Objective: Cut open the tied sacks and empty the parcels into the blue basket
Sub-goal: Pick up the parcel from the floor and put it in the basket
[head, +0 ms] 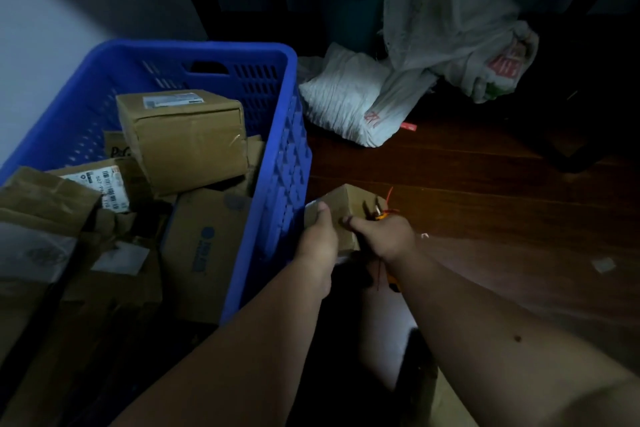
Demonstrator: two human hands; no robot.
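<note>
A blue plastic basket (277,135) on the left holds several brown cardboard parcels (187,139). Just right of its wall, a small cardboard parcel (349,203) is held low over the wooden floor. My left hand (320,239) grips its left side, thumb on top. My right hand (384,236) grips its right side and also holds a yellow-handled cutter (379,215) with a red tie hanging from it. Two white woven sacks lie behind: a flat one (346,97) and a slumped, opened one (450,21).
A dark round bin (349,21) stands at the back by the sacks. Dark furniture legs (568,156) stand at the right. Small scraps (602,265) and a red tag (408,127) lie on the brown wooden floor (485,204). A pale wall runs along the left.
</note>
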